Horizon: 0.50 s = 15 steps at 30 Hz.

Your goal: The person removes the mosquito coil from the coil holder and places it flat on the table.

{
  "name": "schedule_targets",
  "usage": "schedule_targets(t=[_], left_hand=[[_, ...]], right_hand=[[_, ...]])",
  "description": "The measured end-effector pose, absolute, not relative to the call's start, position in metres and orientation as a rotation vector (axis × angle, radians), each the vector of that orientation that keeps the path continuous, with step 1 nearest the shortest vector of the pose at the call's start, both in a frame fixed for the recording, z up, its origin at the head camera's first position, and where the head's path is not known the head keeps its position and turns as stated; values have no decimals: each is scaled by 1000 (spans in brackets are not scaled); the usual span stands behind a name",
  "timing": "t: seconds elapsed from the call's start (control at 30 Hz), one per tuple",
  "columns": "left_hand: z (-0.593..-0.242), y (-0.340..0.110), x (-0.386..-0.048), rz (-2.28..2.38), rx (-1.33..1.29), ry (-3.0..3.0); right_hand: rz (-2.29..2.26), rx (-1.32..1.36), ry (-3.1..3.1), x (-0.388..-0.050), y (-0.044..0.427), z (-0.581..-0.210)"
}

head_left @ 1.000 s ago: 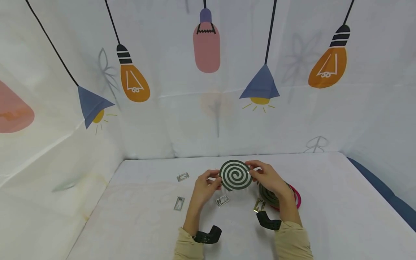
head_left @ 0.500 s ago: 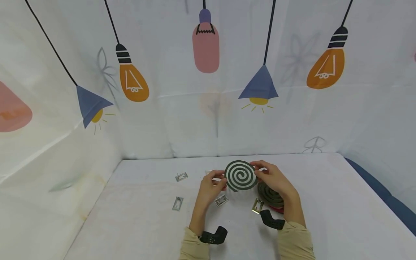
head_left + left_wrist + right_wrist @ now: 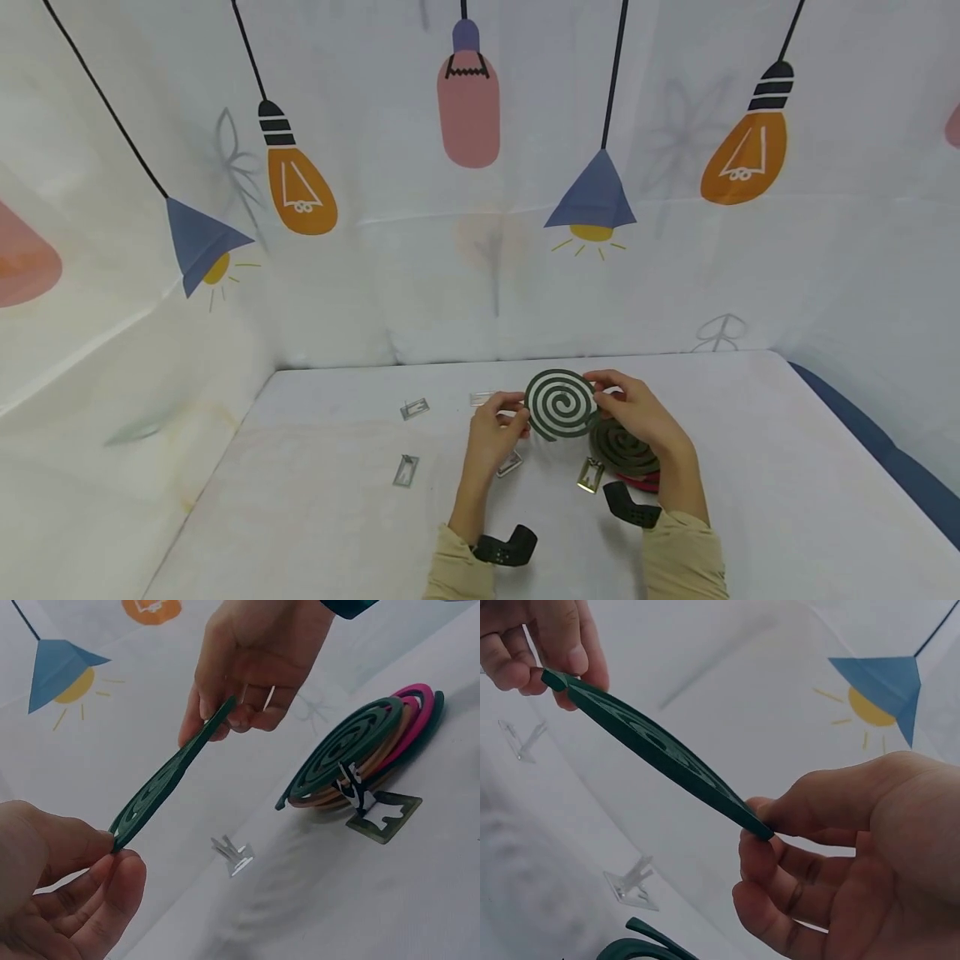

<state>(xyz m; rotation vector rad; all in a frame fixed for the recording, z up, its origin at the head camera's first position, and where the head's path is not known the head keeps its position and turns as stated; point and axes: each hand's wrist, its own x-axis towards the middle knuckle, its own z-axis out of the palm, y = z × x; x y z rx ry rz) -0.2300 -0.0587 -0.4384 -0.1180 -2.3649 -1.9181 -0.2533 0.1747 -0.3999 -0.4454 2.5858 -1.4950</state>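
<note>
A dark green mosquito coil (image 3: 562,406) hangs in the air above the white table, its spiral facing the head camera. My left hand (image 3: 489,437) pinches its left edge between thumb and fingers. At the opposite edge, my right hand (image 3: 643,421) pinches it the same way. Seen from the left wrist, the coil (image 3: 169,776) is thin and nearly edge-on. Under the right hand lies a stack of mosquito coils (image 3: 618,450) in green, brown and pink, partly hidden by that hand. A brass-coloured metal coil stand (image 3: 591,475) sits against the stack's near-left side.
Several silvery metal stands lie on the table (image 3: 315,517): one at far left (image 3: 414,408), one nearer (image 3: 406,471), one behind the left hand (image 3: 481,398), and one partly covered by the left wrist (image 3: 509,464). A white curtain with printed lamps (image 3: 592,196) hangs behind.
Both hands have shifted slightly to the right with the mosquito coil between them. A stand behind the left hand has come into view. Their grip looks the same.
</note>
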Motion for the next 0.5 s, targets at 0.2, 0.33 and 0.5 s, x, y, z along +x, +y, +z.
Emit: schedule_targets(t=[0.2,0.33,0.5], left_hand=[[-442,-51,-232,-1953,-125,-2352],[-442,-45,-232,-1975,-124,-2354],[-443,-40,-231,-1985,-150,-2334]], right_hand=[[-1489,-390,2603,-253,180,-399],[-1468,-358,2622,-252,185,-399],[-1463,-341,2633,-250,189,-399]])
